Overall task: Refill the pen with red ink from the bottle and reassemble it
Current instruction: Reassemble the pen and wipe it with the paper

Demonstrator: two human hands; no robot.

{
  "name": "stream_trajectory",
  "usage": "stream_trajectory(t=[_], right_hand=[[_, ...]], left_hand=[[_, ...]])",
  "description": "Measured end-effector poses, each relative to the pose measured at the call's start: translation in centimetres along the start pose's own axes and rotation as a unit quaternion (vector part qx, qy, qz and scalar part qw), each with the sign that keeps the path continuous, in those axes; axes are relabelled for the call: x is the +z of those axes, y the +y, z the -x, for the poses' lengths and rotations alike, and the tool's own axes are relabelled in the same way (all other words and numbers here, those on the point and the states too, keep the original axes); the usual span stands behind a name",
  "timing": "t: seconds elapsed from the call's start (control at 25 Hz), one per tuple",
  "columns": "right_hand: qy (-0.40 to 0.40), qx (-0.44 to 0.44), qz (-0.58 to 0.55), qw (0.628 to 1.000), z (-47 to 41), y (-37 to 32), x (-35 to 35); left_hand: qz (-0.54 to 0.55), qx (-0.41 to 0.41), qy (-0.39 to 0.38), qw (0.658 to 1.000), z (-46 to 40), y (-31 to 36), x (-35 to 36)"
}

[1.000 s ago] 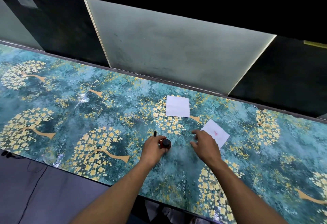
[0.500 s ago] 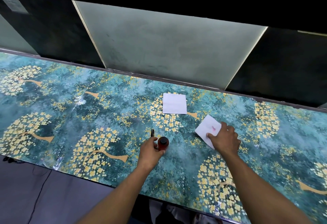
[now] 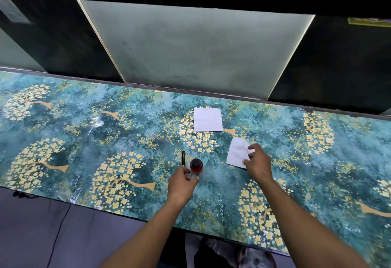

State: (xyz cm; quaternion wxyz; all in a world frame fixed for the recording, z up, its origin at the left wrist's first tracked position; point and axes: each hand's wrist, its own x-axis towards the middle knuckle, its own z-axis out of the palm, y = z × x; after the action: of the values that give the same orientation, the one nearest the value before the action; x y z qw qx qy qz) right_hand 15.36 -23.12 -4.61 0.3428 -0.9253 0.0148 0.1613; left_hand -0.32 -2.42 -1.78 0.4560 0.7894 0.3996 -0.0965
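A small round glass bottle of red ink with a black cap [image 3: 196, 165] stands on the teal floral tabletop [image 3: 84, 140]; a slim black pen with gold trim [image 3: 183, 157] lies just beside it. The bottle looks breakable and smooth, best gripped round its body. The left hand [image 3: 182, 183] hovers near, fingers loosely curled, seemingly empty. The right hand [image 3: 257, 163] pinches a soft white tissue [image 3: 237, 153]. The pen's near end is hidden.

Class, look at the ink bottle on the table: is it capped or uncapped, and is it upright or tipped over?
Capped and upright. The ink bottle stands on its base on the table, its black cap on top, red ink visible below.
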Motion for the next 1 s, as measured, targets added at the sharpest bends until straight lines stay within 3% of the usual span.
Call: stream_trajectory(t=[0.24,0.36,0.44,0.56,0.72,1.0], right_hand=[[-0.091,0.016,-0.221,0.971,5.4,-3.8,0.6],[-0.117,0.008,-0.271,0.955,8.7,-4.6,0.5],[-0.124,0.009,-0.283,0.951,10.7,-5.2,0.5],[-0.046,-0.009,-0.260,0.965,14.1,-6.3,0.9],[0.040,-0.028,-0.168,0.985,18.4,-7.6,2.6],[0.034,-0.069,-0.153,0.985,25.1,-8.1,5.3]], left_hand=[[0.088,0.042,-0.078,0.992,1.7,0.6,0.4],[0.186,0.034,-0.101,0.977,2.0,1.4,-0.3],[0.265,0.048,-0.136,0.953,2.2,2.0,-0.8],[0.343,0.092,-0.185,0.916,3.6,1.8,-2.0],[0.416,0.086,-0.164,0.890,6.3,-0.2,-3.9],[0.298,0.163,-0.198,0.919,9.1,-4.4,-7.0]])
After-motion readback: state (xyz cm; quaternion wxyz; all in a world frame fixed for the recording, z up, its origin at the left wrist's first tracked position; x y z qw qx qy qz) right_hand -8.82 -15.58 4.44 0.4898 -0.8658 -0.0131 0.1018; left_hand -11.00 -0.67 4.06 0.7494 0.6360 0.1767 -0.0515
